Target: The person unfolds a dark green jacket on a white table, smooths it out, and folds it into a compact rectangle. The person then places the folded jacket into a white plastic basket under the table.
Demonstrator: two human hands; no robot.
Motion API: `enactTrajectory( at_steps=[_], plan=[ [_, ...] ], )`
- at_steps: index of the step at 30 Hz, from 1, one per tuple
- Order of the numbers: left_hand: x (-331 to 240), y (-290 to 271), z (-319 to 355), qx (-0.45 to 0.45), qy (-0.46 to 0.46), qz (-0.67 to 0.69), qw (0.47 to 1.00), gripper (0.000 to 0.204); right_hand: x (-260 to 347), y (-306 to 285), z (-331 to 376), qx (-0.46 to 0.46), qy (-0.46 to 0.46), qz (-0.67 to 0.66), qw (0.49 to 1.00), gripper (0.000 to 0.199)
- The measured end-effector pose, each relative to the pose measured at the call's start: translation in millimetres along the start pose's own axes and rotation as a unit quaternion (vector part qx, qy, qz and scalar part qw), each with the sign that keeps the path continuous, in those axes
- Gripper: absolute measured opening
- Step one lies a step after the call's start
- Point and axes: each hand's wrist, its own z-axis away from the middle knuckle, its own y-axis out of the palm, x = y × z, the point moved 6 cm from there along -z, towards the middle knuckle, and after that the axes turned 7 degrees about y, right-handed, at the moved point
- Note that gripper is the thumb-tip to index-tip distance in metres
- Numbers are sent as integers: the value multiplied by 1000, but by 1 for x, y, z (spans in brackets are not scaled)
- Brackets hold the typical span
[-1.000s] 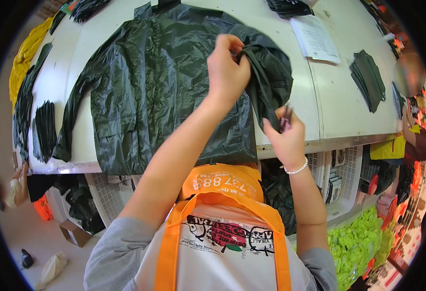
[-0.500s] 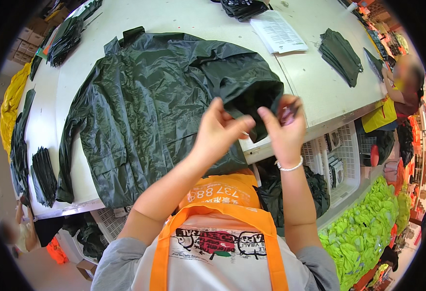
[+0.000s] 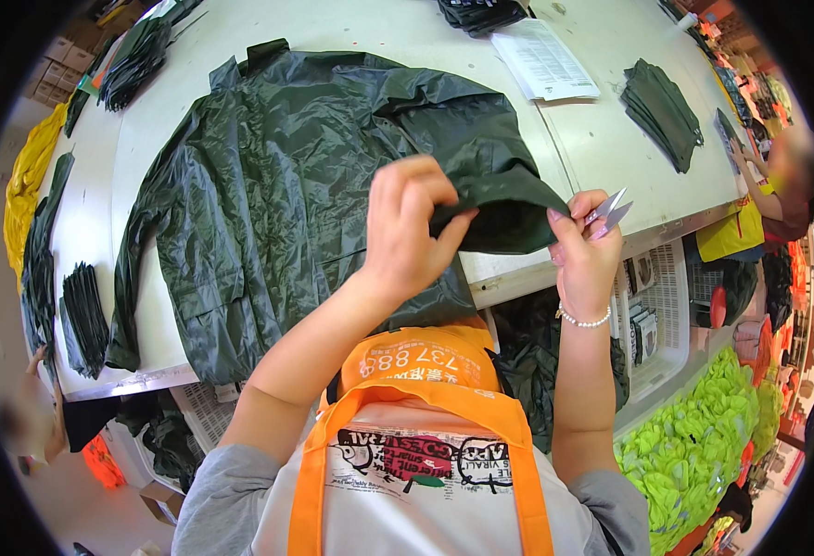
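Observation:
A dark green rain jacket (image 3: 268, 176) lies spread on the white table, its collar toward the far side. Its right-hand sleeve is folded back toward me, and the sleeve's open end (image 3: 511, 218) gapes between my hands. My left hand (image 3: 409, 227) is closed on the left side of that opening, thumb against the fabric. On the other side, my right hand (image 3: 588, 259) pinches the edge between thumb and fingers. Small scissors (image 3: 608, 213) are also held in my right hand, blades pointing up and away to the right.
Paper sheets (image 3: 546, 60) and folded dark green pieces (image 3: 662, 116) lie at the table's far right. More dark stacks (image 3: 84, 320) line the left. Below the front edge stand a white crate (image 3: 662, 320) and a lime-yellow pile (image 3: 685, 445). Co-workers are at both sides.
My right hand has moved right and slightly down, stretching the sleeve opening wider and flatter. The scissors' blades now show clearly. My left hand has turned and closed on the edge.

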Motion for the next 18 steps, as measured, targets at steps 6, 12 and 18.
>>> enactTrajectory(
  at_steps=[6, 12, 18],
  plan=[
    [-37, 13, 15, 147, 133, -19, 980, 21, -4, 7, 5, 53, 7, -25, 998, 24],
    [-15, 42, 9, 216, -53, -45, 974, 27, -11, 28, 7, 104, 44, -36, 993, 25],
    [-1, 47, 18, 124, -131, 7, 984, 7, -12, 36, 8, 93, 47, -20, 994, 25]
  ],
)
